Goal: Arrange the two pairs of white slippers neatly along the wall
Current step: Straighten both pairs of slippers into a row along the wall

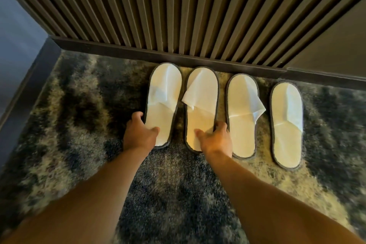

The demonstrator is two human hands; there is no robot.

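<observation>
Four white slippers lie toes-to-wall on the carpet [79,125], below the slatted wall [198,16]. Left hand [138,134] pinches the heel edge of the first slipper [164,93]; right hand [215,140] presses fingers spread on the second slipper [200,109]. Beyond the right hand, the third slipper [241,117] and fourth slipper [287,125] sit untouched. Judged nearly complete: the row's spacing and heel line remain uneven.

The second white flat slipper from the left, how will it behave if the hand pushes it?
The second white flat slipper from the left looks thin and light, so it should slide easily. Its loose upper flap is lifted and will probably flop. The shaggy carpet may catch its dark edge.
</observation>
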